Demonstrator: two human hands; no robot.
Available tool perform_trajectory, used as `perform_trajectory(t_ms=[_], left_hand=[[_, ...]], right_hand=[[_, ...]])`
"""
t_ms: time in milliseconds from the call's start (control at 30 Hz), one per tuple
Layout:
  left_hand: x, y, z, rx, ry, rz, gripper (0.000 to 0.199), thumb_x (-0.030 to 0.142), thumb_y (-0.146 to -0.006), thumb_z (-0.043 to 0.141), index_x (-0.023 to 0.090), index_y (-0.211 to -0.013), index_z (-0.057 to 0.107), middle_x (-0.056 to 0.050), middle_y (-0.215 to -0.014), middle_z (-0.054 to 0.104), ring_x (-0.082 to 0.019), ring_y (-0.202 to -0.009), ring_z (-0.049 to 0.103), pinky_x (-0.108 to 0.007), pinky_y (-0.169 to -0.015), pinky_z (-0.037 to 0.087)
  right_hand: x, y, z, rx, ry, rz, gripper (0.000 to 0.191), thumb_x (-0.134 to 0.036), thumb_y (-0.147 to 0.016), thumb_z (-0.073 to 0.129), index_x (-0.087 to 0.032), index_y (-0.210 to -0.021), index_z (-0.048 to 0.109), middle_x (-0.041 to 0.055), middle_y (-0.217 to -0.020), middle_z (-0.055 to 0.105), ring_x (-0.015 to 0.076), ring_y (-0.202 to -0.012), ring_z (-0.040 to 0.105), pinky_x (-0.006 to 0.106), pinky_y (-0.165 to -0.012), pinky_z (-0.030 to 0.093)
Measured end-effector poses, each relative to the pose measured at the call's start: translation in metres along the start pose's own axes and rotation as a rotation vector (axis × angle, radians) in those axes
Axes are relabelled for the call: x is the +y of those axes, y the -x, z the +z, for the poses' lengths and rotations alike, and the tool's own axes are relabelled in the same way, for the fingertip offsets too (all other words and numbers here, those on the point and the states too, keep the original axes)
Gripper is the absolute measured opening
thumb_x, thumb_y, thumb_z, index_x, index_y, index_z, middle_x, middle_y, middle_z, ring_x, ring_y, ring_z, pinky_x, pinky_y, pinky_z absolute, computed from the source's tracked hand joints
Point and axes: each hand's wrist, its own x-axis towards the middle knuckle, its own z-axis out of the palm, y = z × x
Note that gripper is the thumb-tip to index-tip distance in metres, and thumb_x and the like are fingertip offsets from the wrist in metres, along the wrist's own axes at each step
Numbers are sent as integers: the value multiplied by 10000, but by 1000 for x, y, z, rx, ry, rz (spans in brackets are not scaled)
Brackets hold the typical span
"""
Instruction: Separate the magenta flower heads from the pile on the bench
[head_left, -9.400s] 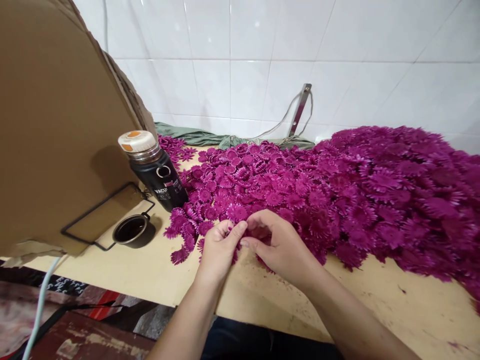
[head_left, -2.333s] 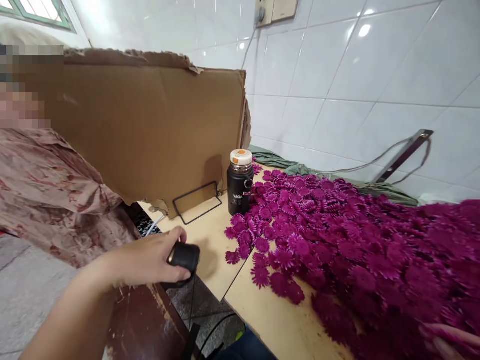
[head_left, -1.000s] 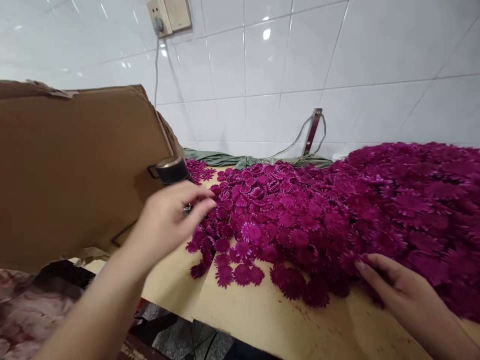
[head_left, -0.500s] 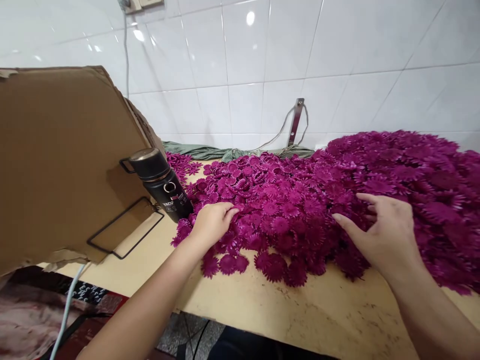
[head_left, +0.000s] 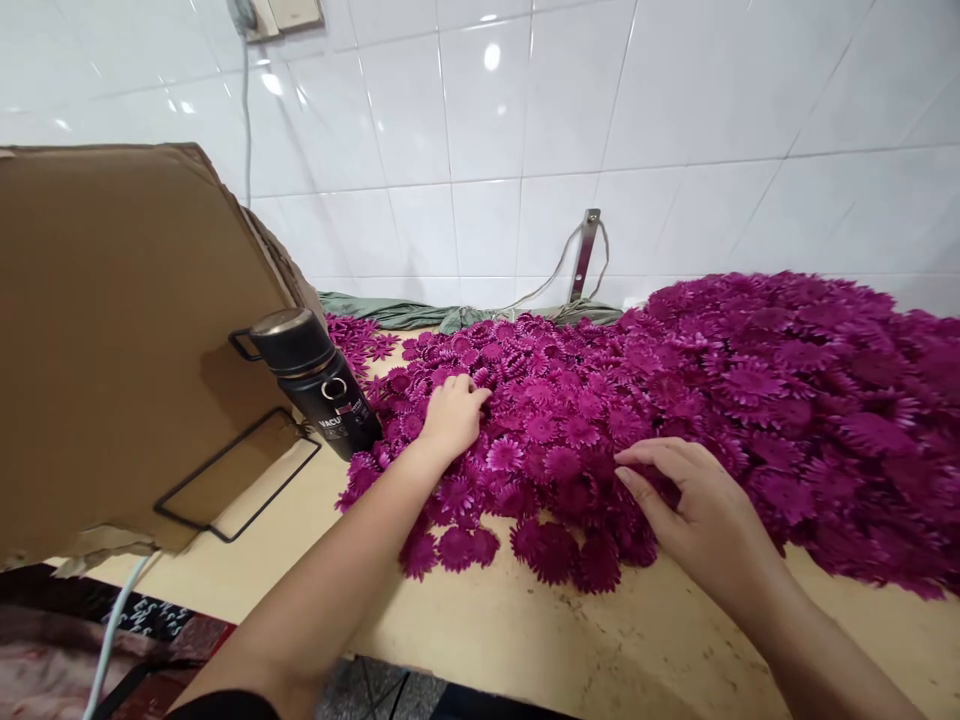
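Where the left hand [head_left: 452, 415] dips into the frilly purple flowers [head_left: 540, 400] heaped across the table [head_left: 525, 620], its fingertips are partly buried, so its grip cannot be told. The right hand [head_left: 686, 490] pinches at the heap's front, anything between its fingertips indistinct.

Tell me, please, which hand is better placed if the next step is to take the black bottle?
Probably the left hand: it is among the purple flowers, nearer the black bottle. The right hand is farther and would likely need to reach past the left.
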Motion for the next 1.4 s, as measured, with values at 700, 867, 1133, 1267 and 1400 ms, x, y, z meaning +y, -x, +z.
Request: perform_trajectory(t_ms=[700,867,1133,1267,1400], left_hand=[[72,37,-5,-114,544,-43,242,214,-822,403,213,-584,356,40,-570,434,-135,-575,434,-253,-583,356],[78,40,-6,-137,604,-69,259,245,-831,398,214,-577,360,41,-565,430,-134,-572,436,-254,-583,361],[79,51,-10,23,518,116,208,261,-823,444,206,-624,470,0,-672,548,-170,-716,510,-286,-675,390],[81,53,-8,-23,483,100,289,299,-857,393,211,-582,409,17,-587,488,-159,-623,482,-274,-605,376],[84,58,-11,30,388,91,263,321,-870,395,213,-646,480,-12,-671,569,-188,-697,532,-319,-693,407]], right_hand=[[-41,-32,43,-180,-1108,772,372,-387,-603,693,-175,-886,578,30,-804,644,164,-777,600,311,-711,503],[-38,-29,39,-85,-990,711,185,-224,-629,629,-170,-804,601,18,-736,647,152,-706,596,317,-725,495],[-34,-23,36,-61,-716,572,185,-194,-691,559,-160,-853,643,75,-866,708,203,-816,644,368,-811,489],[-31,-21,32,-92,-871,495,165,-252,-697,576,-175,-828,640,44,-822,710,188,-788,645,331,-767,505],[-33,-20,26,-21,-803,484,147,-315,-719,556,-180,-721,613,27,-689,665,176,-667,598,306,-654,489]])
